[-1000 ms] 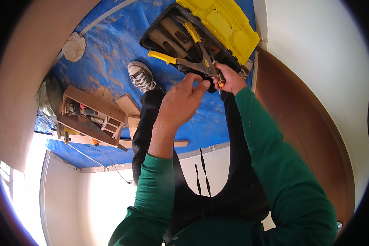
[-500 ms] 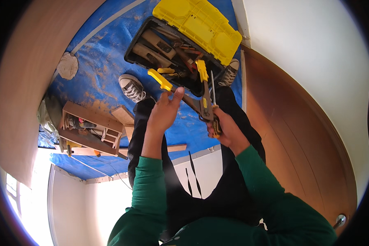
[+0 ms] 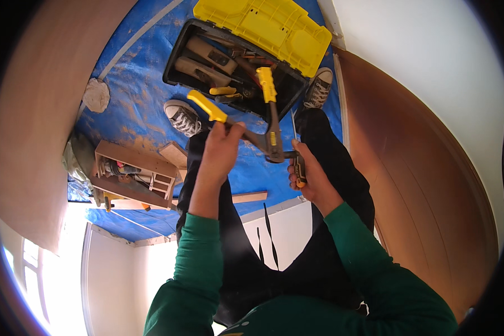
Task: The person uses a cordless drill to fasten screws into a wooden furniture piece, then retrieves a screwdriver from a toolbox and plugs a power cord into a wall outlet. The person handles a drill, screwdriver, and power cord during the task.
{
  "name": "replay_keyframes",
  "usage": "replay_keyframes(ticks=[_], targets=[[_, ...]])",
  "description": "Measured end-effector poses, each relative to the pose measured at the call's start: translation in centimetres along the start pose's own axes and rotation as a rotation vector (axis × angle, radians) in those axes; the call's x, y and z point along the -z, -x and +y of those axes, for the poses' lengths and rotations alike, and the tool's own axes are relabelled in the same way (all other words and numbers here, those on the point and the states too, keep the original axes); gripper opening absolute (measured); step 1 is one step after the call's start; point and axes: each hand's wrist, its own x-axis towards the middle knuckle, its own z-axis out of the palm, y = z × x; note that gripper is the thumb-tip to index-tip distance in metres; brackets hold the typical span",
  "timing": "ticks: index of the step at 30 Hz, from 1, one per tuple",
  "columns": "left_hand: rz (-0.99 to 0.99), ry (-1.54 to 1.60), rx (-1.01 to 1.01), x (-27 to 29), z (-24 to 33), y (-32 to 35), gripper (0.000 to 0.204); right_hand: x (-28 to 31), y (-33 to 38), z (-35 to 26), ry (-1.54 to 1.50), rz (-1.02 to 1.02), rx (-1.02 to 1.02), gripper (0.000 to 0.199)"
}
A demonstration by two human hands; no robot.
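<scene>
Left hand (image 3: 221,148) clamped on yellow-handled pliers (image 3: 246,120); right hand (image 3: 308,176) closed around a screwdriver (image 3: 298,168) (orange-black grip). Open yellow-lidded toolbox (image 3: 263,25) on blue tarp (image 3: 134,106).

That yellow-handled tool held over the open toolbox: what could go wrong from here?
1. The left hand grips only one handle of the tool, spread wide open; it might swing or pinch.
2. The right hand holds a small orange-and-black item close to the tool's head, so fingers could get caught.
3. Anything dropped could land on the shoes or in the toolbox below.
</scene>
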Motion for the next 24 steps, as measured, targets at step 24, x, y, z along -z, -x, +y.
replay_keyframes(ticks=[24], targets=[[0.502, -0.305, -0.353, -0.3, 1.6, -4.7, 0.05, -1.2, 3.2, -7.9, -0.216, -0.279, 0.405, 0.035]])
